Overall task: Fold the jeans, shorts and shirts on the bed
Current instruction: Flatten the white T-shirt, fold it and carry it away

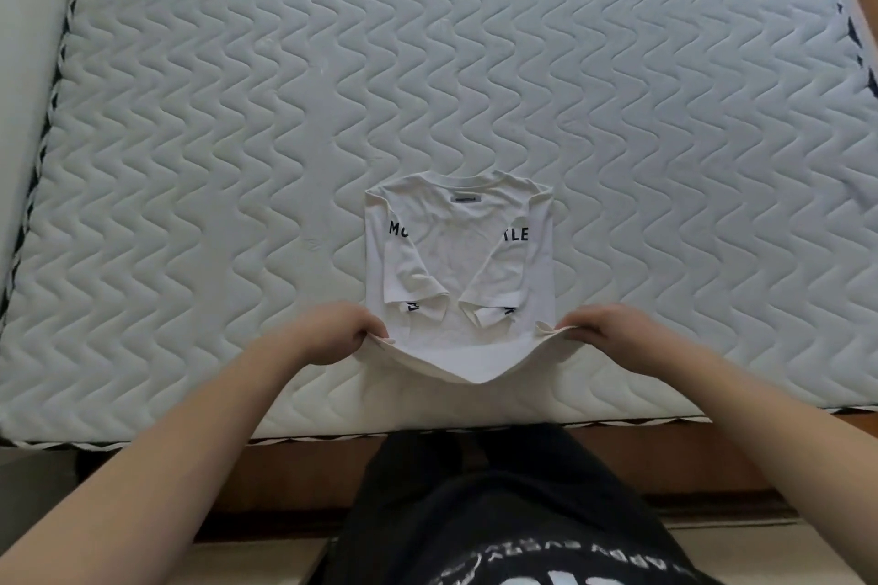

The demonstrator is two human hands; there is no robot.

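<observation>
Two-handed grip [342,333] [603,330] on shirt [458,252] hem

White T-shirt [458,252] lies flat on the quilted mattress [475,62], near its front edge, collar pointing away. Both sides already folded in — sleeves laid diagonally over the middle, cuffs nearly meeting. Dark printed letters show in pieces: "MO" on the left flap, "TLE" on the right, more partial print by the cuffs. Small label inside the neck. Bottom hem lifted off the mattress at its two corners — the raised edge sags to a point in the middle. No jeans or shorts in view.
</observation>
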